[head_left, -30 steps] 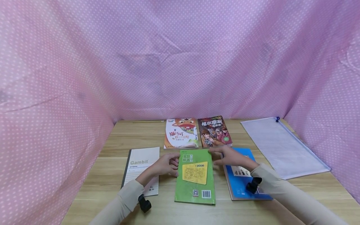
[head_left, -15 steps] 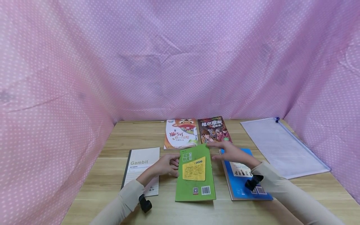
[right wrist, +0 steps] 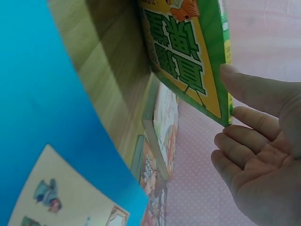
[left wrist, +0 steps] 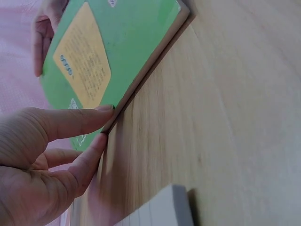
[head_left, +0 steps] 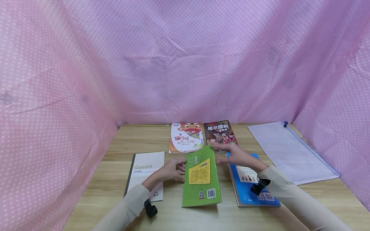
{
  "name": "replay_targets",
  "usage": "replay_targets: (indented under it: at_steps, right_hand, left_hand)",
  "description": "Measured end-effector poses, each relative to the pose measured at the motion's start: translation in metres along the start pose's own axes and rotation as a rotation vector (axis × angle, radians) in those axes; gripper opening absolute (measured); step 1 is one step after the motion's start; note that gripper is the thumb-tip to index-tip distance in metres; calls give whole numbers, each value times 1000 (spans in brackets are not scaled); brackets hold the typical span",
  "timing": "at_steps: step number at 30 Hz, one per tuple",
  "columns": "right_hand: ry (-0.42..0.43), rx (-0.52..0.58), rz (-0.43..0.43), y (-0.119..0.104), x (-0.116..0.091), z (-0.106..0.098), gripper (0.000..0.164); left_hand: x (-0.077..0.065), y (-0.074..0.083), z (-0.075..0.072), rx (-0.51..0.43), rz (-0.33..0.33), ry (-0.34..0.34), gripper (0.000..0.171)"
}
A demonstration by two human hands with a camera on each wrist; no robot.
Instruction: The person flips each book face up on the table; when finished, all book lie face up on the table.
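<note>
In the head view a green book (head_left: 196, 194) with a yellow panel and a barcode is tilted, its right side raised off the table. My left hand (head_left: 170, 170) pinches its left edge between thumb and fingers, as the left wrist view confirms. At the upper right corner, my right hand (head_left: 238, 157) holds the spine edge, thumb on the spine and fingertips by the top corner. The cover underneath, with large green characters, shows in the right wrist view on the green book (right wrist: 181, 56).
A Gambit notebook (head_left: 145, 160) lies left, partly under my left forearm. My right arm passes over a blue book (head_left: 245, 192). Behind are a white picture book (head_left: 185, 138), a dark detective book (head_left: 219, 133), a thin pencil-like stick (head_left: 153, 125) and a white mesh zip pouch (head_left: 292, 154).
The green book's right side has risen from lying flat to a tilt, lifted by my right hand. My left hand has kept nearly the same place at the left edge.
</note>
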State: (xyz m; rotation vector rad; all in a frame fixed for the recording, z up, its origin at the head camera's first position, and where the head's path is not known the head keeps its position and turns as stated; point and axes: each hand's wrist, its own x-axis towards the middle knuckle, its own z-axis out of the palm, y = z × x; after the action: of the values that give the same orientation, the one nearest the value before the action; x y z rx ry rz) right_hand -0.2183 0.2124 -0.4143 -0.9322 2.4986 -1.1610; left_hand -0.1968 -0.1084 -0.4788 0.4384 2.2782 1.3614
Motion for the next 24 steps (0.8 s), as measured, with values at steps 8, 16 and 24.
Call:
replay_targets:
  at_steps: [8,16,24]
  right_hand:
    - [4,58,-8,-6,4,-3,72]
    - [-6,80,-2,-8,5,-4,75]
    - [-36,109,-59,-8,8,-5,77]
  left_hand:
    - [4,3,8,-14,-1,-8,90]
    - [6,4,11,-16,-6,-1,91]
    - [8,4,14,-25,14,-9,90]
